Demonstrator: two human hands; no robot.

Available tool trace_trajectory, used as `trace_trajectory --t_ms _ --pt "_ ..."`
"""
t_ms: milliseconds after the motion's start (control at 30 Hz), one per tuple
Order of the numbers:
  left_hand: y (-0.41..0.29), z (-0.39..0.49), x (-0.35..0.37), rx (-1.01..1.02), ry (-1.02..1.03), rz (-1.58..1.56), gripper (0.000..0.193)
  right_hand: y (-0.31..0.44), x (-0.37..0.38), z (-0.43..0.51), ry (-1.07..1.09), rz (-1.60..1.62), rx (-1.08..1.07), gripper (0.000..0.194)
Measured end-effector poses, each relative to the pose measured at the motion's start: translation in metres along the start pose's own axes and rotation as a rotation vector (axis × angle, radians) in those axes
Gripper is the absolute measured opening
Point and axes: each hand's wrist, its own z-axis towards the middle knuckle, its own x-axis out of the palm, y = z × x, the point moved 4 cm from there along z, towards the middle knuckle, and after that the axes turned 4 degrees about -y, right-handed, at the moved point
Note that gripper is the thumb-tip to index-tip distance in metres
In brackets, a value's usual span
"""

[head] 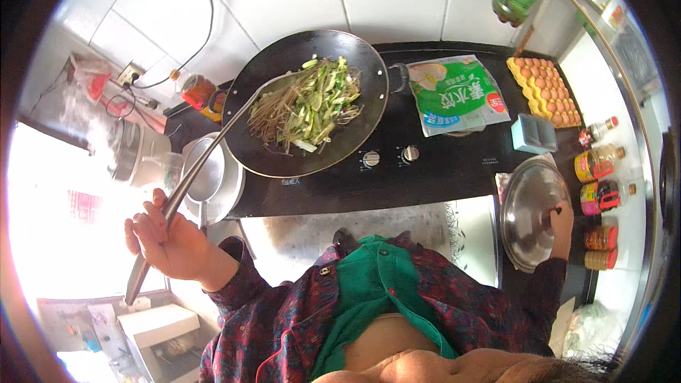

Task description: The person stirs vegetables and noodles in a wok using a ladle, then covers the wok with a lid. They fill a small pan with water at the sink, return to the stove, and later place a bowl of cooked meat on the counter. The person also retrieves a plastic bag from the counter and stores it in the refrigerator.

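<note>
My left hand (pixel 173 250) is closed around the handle of a long metal cooking utensil (pixel 215 141). The utensil slants up to the right into a black wok (pixel 250 151), and its head is partly buried in food. Thin brown noodles (pixel 271 117) and chopped green vegetables (pixel 319 111) lie heaped in the wok, which sits over the left side of a black cooktop (pixel 330 191). Far to the right, my right hand (pixel 562 226) grips the dark knob of a shiny round pan lid (pixel 524 213). The lid lies at the right end of the counter.
Beside the wok lie a green-and-white food bag (pixel 457 93), a tray of eggs (pixel 548 90) and a blue-grey box (pixel 532 133). Several sauce bottles (pixel 598 164) line the right wall. A ladle (pixel 205 170) rests over a pale bowl at left, near a steaming pot (pixel 141 149).
</note>
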Motion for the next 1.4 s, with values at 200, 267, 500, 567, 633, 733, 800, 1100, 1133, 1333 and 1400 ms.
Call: trace_trajectory --t_ms 200,267,500,567,633,733,800,1100,1133,1333,1400 --pt "0.003 0.014 -0.019 0.055 -0.08 0.059 0.017 0.043 -0.059 -0.016 -0.065 0.095 -0.041 0.019" --pt "0.006 0.017 -0.022 0.037 -0.103 -0.035 0.018 0.074 -0.084 -0.02 -0.063 0.174 -0.116 0.02" --pt "0.023 0.045 -0.046 0.004 -0.194 -0.157 0.018 0.252 -0.138 -0.01 -0.099 0.346 -0.32 0.03" --pt "0.028 0.063 -0.058 0.02 -0.186 -0.177 0.018 0.326 -0.14 -0.004 -0.06 0.391 -0.422 0.03" --pt "0.031 0.082 -0.075 0.019 -0.211 -0.197 0.018 0.404 -0.142 -0.008 -0.129 0.386 -0.59 0.03" --pt "0.033 0.098 -0.1 -0.004 -0.233 -0.25 0.017 0.51 -0.143 -0.011 -0.097 0.365 -0.75 0.03" --pt "0.032 0.114 -0.116 0.009 -0.261 -0.255 0.017 0.573 -0.131 -0.019 -0.085 0.377 -0.862 0.03" --pt "0.019 0.109 -0.113 -0.009 -0.138 -0.359 0.017 0.697 -0.055 -0.033 0.063 0.363 -1.093 0.028" --pt "0.018 0.109 -0.109 -0.018 -0.12 -0.353 0.017 0.706 -0.046 -0.036 0.065 0.345 -1.112 0.028" --pt "0.019 0.115 -0.1 -0.087 -0.114 -0.413 0.018 0.732 0.001 -0.037 0.148 0.348 -1.116 0.025" --pt "0.019 0.113 -0.101 -0.103 -0.183 -0.401 0.02 0.732 0.013 -0.031 0.155 0.354 -1.114 0.026"
